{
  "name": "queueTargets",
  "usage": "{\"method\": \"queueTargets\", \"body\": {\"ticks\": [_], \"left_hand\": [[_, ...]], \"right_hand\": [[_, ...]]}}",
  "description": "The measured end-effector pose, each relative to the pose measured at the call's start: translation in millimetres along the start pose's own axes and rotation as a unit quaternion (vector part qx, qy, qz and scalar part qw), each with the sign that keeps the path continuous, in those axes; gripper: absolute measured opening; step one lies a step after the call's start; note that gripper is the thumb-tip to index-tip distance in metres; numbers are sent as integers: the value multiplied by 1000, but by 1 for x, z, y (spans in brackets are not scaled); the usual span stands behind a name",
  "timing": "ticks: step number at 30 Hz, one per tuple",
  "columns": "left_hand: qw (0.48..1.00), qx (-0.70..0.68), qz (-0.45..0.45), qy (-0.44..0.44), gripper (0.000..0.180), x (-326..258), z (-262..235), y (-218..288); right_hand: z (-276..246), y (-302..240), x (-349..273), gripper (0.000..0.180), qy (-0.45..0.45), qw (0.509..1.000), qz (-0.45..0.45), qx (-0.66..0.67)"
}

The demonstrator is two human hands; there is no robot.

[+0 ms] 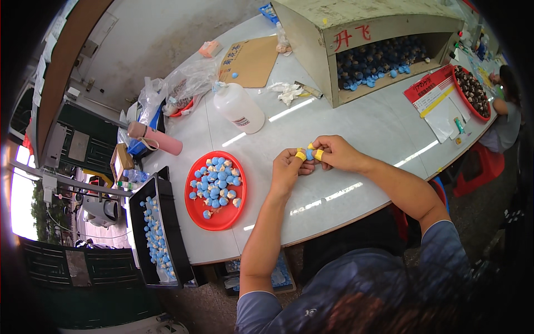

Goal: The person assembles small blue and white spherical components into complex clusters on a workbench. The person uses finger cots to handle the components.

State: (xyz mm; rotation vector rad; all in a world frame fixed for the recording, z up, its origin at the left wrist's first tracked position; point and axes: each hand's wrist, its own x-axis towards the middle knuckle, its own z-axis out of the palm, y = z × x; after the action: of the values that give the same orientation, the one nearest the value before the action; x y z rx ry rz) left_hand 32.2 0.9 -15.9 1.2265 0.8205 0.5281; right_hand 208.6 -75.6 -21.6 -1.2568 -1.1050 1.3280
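Observation:
Between my two hands, above the grey-white table (pixel 334 195), is a small blue rounded piece (pixel 310 155) of a kind I cannot make out. My left hand (pixel 287 167) pinches it from the left, and my right hand (pixel 336 153) grips it from the right. Yellow tape wraps some fingertips on both hands. To the left of my hands, a red round tray (pixel 203 224) bears many similar pieces, blue with cream-coloured parts. The fingers partly cover the held piece.
A black crate (pixel 162 192) of blue pieces stands at the table's left end. Behind are a white plastic bottle (pixel 239 108), a pink flask (pixel 158 139) and flat cardboard (pixel 258 58). A box-like cabinet (pixel 311 61) holds more blue pieces. At right sits a red bowl (pixel 483 114) near another person (pixel 505 119).

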Motion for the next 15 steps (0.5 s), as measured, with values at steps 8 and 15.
{"method": "queueTargets", "body": {"ticks": [8, 15], "left_hand": [[1000, 13, 2, -23, 20, -1, 1, 2], [1000, 17, 4, -21, 18, -2, 3, -1]], "right_hand": [[-2, 2, 0, 15, -3, 1000, -2, 1], [-1, 2, -2, 13, 0, 1000, -10, -25]]}}
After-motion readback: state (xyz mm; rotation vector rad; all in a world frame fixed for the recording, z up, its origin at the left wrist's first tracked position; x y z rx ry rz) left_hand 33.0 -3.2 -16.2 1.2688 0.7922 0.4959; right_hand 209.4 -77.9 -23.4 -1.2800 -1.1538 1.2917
